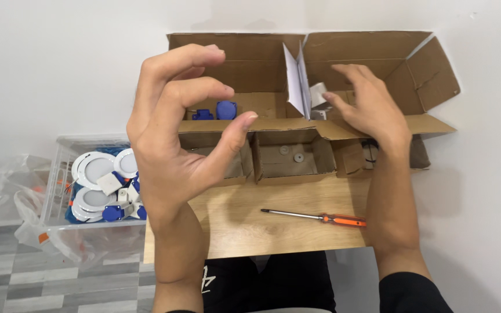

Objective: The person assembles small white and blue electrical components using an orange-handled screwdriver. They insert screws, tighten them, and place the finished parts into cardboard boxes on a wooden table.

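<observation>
Fingers of right hand (pixel 369 104) spread, touching small white part (pixel 318 93) in cardboard box (pixel 430 69); left hand (pixel 175 133) curled apart, empty. Part seems light, rigid; pinch edges.

White wall (pixel 59 69) – grey tile floor (pixel 42 284) – small wooden table (pixel 262 232).

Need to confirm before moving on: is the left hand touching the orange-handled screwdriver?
Apart. The head view shows the left hand raised and empty, with bare wooden board between it and the screwdriver.
</observation>
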